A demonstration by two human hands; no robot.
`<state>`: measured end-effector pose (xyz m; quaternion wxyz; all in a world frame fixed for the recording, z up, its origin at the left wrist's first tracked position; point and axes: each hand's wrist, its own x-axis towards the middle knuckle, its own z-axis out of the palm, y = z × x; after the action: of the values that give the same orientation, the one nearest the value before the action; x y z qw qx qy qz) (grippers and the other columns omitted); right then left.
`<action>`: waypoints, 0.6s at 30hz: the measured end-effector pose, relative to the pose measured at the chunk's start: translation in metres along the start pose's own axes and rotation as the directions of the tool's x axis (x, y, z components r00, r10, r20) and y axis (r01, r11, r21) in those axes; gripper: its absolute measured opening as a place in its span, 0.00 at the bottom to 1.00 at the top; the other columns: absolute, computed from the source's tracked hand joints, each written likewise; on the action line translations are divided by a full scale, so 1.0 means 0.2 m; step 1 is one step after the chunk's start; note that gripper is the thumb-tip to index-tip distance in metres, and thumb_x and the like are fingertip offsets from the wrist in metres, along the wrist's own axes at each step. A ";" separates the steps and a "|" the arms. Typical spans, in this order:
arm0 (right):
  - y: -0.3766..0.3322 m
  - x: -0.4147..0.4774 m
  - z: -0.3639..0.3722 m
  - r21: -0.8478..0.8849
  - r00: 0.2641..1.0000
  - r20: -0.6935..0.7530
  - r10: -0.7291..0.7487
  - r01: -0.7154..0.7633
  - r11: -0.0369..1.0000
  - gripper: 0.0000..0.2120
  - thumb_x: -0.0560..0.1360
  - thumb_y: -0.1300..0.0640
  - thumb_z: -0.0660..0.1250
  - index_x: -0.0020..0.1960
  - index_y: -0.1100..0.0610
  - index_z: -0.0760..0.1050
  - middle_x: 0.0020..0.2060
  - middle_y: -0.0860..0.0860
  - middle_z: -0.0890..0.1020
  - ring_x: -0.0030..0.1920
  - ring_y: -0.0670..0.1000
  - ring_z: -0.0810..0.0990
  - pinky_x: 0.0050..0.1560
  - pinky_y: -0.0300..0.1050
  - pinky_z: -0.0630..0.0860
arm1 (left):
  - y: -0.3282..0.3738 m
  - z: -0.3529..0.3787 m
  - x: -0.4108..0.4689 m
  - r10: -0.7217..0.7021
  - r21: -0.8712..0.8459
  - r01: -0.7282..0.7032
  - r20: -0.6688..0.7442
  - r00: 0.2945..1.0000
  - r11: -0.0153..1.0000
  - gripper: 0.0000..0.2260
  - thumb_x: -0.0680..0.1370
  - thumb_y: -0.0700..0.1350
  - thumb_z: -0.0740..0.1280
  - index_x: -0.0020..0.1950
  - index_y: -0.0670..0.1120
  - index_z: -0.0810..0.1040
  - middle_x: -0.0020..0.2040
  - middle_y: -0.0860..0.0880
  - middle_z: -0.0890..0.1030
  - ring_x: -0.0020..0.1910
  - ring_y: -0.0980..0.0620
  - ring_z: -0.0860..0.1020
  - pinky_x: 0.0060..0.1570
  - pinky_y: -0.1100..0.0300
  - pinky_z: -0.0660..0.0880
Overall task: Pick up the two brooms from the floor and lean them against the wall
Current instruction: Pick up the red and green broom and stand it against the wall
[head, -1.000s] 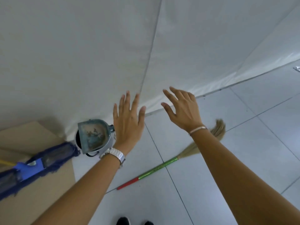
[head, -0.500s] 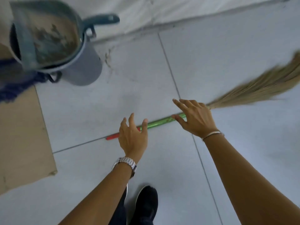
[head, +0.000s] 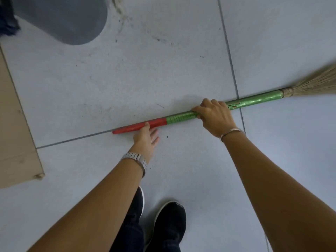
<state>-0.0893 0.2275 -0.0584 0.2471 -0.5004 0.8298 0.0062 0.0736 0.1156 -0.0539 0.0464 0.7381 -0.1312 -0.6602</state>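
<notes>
One broom (head: 181, 119) lies flat on the grey tiled floor, its handle red at the left end and green toward the straw bristles (head: 316, 84) at the right edge. My right hand (head: 214, 117) is curled over the green part of the handle, fingers wrapped around it. My left hand (head: 147, 137) touches the red end with fingertips and thumb, palm near the floor, fingers spread rather than closed. A second broom is out of view.
A grey bin (head: 69, 19) stands at the top left, with a bit of blue mop fringe (head: 7, 24) beside it. A sheet of brown cardboard (head: 16, 133) covers the floor at the left edge. My black shoes (head: 169, 226) stand below the broom.
The view has dropped closer to the floor. Both hands went from hovering open above the handle to resting on it, and the right hand has closed around the green section.
</notes>
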 end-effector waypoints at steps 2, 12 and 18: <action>-0.02 0.01 -0.07 0.056 1.000 -0.009 -0.009 0.009 0.998 0.13 0.74 0.64 0.64 0.58 0.58 0.76 0.49 0.61 0.78 0.45 0.63 0.77 0.46 0.55 0.71 | 0.05 0.02 -0.05 0.036 -0.166 -0.034 0.008 0.999 0.985 0.12 0.81 0.42 0.59 0.63 0.41 0.71 0.59 0.41 0.77 0.62 0.44 0.75 0.55 0.53 0.74; -0.26 0.11 -1.00 0.280 0.998 0.033 0.053 -0.061 0.958 0.10 0.73 0.56 0.67 0.55 0.50 0.75 0.51 0.51 0.79 0.49 0.54 0.78 0.41 0.45 0.70 | 0.64 0.13 -0.82 0.394 -0.440 -0.329 0.064 0.917 0.836 0.18 0.80 0.48 0.61 0.67 0.44 0.66 0.54 0.44 0.77 0.56 0.47 0.77 0.53 0.43 0.78; -0.46 0.12 -1.63 0.362 0.999 0.020 0.026 -0.032 0.932 0.14 0.72 0.54 0.68 0.58 0.46 0.74 0.51 0.48 0.80 0.52 0.52 0.78 0.47 0.48 0.74 | 1.07 0.15 -1.36 0.637 -0.428 -0.523 0.181 0.749 0.737 0.14 0.79 0.49 0.62 0.63 0.47 0.70 0.62 0.43 0.76 0.60 0.46 0.77 0.52 0.42 0.79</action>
<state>-0.1544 0.0777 0.2398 0.3412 -0.4341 0.8221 -0.1393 -0.0092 -0.0183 0.2565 0.3618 0.5224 -0.2433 -0.7328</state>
